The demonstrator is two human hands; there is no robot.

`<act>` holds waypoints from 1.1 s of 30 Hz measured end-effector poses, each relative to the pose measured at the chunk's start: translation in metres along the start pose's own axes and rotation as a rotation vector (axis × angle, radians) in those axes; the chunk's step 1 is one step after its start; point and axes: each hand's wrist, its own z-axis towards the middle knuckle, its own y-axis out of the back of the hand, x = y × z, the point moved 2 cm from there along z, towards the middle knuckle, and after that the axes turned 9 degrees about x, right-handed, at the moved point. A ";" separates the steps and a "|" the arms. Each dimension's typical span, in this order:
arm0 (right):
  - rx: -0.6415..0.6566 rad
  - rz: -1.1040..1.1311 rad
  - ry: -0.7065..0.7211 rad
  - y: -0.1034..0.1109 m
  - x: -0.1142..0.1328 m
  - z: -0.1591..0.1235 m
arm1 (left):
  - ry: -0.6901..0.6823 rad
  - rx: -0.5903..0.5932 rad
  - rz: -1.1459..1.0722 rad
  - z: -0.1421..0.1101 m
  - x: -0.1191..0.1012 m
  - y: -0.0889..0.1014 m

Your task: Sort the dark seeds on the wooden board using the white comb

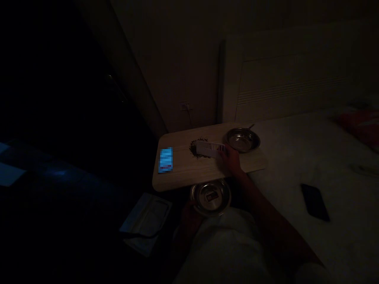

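The room is dim. My right hand (231,158) is closed on the end of a white flat card (205,150) with a row of coloured marks, held over the board. The card's far end is at a pile of small dark grains (193,148), partly covering it. My left hand (191,215) grips the left rim of a round metal bowl (213,213), held just below the board's front edge; a dark label shows on its bottom. Another metal bowl (243,141) stands at the board's back right, beside my right hand, with a thin handle sticking out behind it.
The light wooden board (180,177) also bears a lit phone (165,160) on the left. A dark phone-like slab (315,202) lies on the white bed (284,177). Low at left is a pale box-like thing (142,217) with a dark strap. A wall socket (185,106) holds a cord.
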 end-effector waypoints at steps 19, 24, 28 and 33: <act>0.002 -0.005 0.021 0.000 0.001 -0.002 | 0.010 0.099 -0.046 0.004 0.000 0.000; -0.002 0.044 0.027 0.001 0.004 -0.003 | 0.009 0.067 -0.009 -0.001 -0.002 -0.002; 0.030 0.100 0.023 0.000 0.004 -0.004 | -0.011 0.100 -0.024 0.002 -0.001 -0.001; 0.036 0.095 -0.011 0.007 -0.003 -0.009 | -0.044 0.050 0.001 0.006 0.000 0.008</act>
